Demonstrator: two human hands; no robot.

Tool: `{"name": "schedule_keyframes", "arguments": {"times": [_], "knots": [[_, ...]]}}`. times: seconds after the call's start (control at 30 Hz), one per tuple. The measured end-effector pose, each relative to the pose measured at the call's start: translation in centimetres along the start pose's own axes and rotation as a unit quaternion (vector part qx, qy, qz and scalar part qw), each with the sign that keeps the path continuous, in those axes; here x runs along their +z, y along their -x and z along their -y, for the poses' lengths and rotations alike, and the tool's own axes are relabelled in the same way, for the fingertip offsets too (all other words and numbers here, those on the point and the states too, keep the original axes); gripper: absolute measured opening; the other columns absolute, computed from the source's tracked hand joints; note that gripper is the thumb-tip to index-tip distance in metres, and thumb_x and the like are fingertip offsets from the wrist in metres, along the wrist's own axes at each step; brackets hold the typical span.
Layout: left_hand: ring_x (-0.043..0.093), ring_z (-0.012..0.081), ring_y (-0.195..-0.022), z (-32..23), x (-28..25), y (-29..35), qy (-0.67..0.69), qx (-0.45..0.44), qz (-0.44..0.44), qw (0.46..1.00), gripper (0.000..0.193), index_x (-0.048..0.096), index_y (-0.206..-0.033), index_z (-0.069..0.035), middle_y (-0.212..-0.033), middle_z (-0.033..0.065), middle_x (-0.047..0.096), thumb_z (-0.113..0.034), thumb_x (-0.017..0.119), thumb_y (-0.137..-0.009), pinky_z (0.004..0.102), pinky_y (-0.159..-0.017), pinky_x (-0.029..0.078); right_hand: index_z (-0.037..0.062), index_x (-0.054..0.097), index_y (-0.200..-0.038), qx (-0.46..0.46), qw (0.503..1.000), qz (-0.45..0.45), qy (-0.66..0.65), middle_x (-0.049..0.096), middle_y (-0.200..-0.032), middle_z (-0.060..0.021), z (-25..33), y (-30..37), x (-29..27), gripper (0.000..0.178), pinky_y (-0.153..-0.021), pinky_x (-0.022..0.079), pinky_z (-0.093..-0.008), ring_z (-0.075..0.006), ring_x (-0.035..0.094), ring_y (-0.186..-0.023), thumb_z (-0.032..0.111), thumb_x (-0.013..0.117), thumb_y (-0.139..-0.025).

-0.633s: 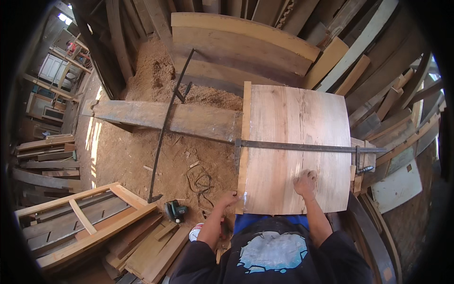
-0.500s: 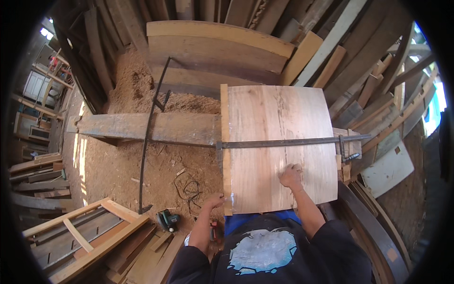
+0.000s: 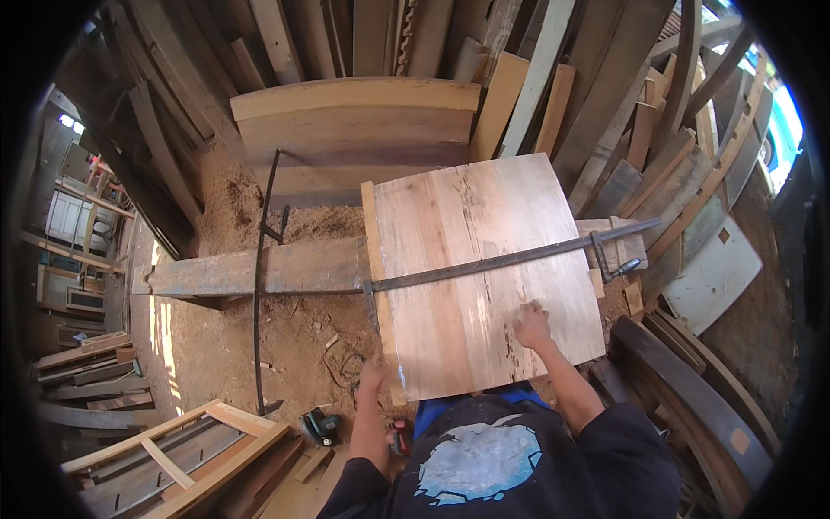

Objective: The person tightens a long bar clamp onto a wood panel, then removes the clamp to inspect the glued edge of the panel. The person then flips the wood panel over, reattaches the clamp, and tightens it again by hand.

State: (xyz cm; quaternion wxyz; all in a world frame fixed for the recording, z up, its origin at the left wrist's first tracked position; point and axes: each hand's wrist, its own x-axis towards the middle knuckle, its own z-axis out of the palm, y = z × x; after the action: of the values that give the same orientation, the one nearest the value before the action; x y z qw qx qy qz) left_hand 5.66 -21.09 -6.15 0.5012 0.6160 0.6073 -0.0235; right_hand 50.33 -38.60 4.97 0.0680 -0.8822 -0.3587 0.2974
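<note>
A pale wooden panel (image 3: 450, 233) made of joined boards lies in front of me, a darker edge strip (image 3: 380, 294) along its left side. Across it runs a long black bar clamp (image 3: 493, 261), its screw handle (image 3: 624, 266) past the panel's right edge. My right hand (image 3: 532, 327) rests on the lower right of the panel, fingers curled in; whatever they may hold is hidden. Close beside the panel's lower left edge is my left hand (image 3: 372, 374), its fingers blurred. Beneath the panel passes a thick wooden beam (image 3: 303, 265).
A second bar clamp (image 3: 259, 303) leans against the beam at left. A green power tool (image 3: 320, 426) and a coiled cord (image 3: 346, 368) lie on the sawdust-covered ground. A wooden frame (image 3: 173, 458) is at lower left. Boards (image 3: 346, 130) stand along the back.
The panel and its clamp have turned counterclockwise, the clamp's right end now higher. My left hand has shifted slightly left; my right hand stays on the panel. The view has also shifted.
</note>
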Motion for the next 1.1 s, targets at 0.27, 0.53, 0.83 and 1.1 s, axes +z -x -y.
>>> {"name": "schedule_keyframes", "arguments": {"times": [0.27,0.53,0.83,1.1], "knots": [[0.054,0.0361,-0.115,-9.9,-8.0,3.4,-0.073,-0.099,-0.245,0.962,0.062,0.051,-0.128,-0.003,-0.123,0.0213,0.056,-0.040,0.066,-0.080,0.0409,-0.097,0.042,-0.0054,0.054,-0.114,0.002,0.999,-0.026,0.025,0.051,-0.124,-0.0226,-5.0,0.1,-0.2,0.045,-0.101,0.033,-0.0488,-0.0377,0.035,-0.127,0.025,0.058,-0.081],[0.032,0.0374,-0.132,-3.6,-27.2,2.4,-0.201,-0.216,-0.376,0.878,0.076,0.040,-0.136,-0.004,-0.142,0.0242,0.036,-0.047,0.064,-0.079,0.0456,-0.107,0.030,-0.0056,0.053,-0.114,0.033,0.999,-0.016,0.036,0.046,-0.126,-0.0276,1.8,-0.7,3.1,0.043,-0.101,0.034,-0.0493,-0.0408,0.038,-0.124,0.023,0.057,-0.082],[0.060,0.0370,-0.105,5.6,-39.9,-6.9,-0.278,-0.208,-0.154,0.925,0.068,0.048,-0.130,-0.004,-0.112,0.0227,0.062,-0.041,0.065,-0.077,0.0434,-0.089,0.048,-0.0011,0.057,-0.109,0.046,0.999,-0.028,0.007,0.052,-0.122,-0.0231,16.1,2.7,9.6,0.037,-0.101,0.034,-0.0483,-0.0396,0.042,-0.120,0.023,0.056,-0.080],[0.065,0.0361,-0.090,7.0,-39.1,-14.6,-0.102,-0.095,-0.204,0.969,0.046,0.064,-0.107,0.000,-0.089,0.0227,0.066,-0.037,0.063,-0.080,0.0427,-0.076,0.049,0.0015,0.065,-0.082,-0.100,0.991,-0.063,0.064,0.065,-0.092,-0.0203,15.0,1.1,12.7,0.018,-0.086,0.047,-0.0436,-0.0375,0.059,-0.096,0.017,0.057,-0.078]]}}
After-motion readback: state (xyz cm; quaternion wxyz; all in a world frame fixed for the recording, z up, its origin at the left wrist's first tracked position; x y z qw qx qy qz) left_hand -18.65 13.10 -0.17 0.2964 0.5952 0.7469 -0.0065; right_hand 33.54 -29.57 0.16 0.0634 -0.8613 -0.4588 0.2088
